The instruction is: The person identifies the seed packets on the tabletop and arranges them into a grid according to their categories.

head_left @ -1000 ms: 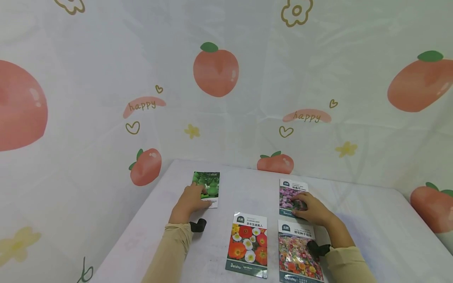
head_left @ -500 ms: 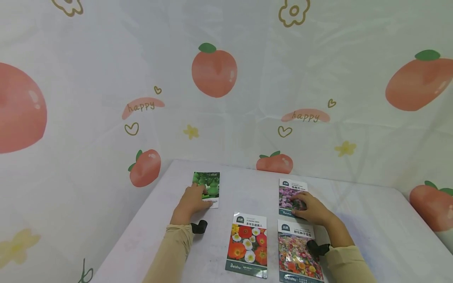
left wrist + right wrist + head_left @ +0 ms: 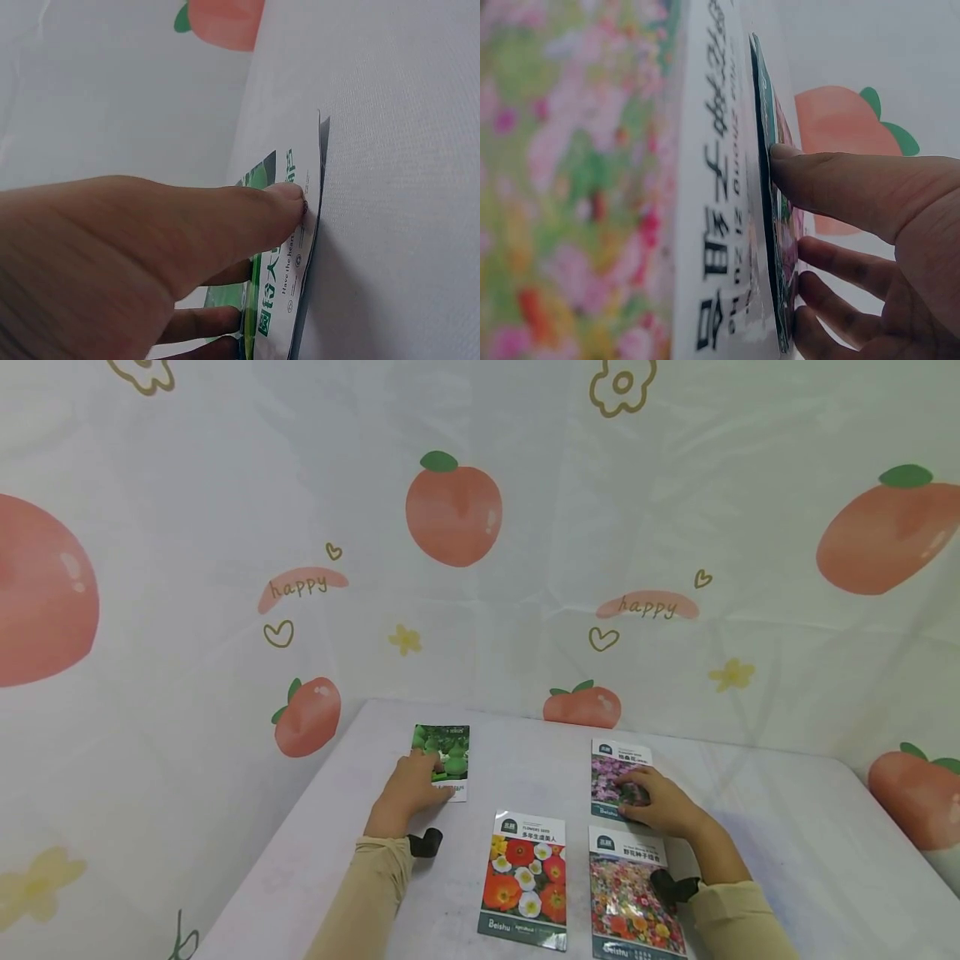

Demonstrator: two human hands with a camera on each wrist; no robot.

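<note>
The left hand rests on a green seed packet at the table's back left. In the left wrist view its thumb presses the white strip of that packet by the edge, other fingers lying on the green part. On the right, the right hand touches a seed packet with purple flowers. Seen from the right wrist, the thumb lies at that packet's bottom edge while the fingers reach onto its printed face. The packet's right part is covered by this hand.
A seed packet with red and white poppies lies front centre. Beside it, a wildflower mix packet lies partly under the right wrist's black camera mount. A white fruit-printed cloth hangs behind the white table.
The left hand has slid the green packet slightly to the right. The right hand and the other packets stay where they were; the head view has shifted a little.
</note>
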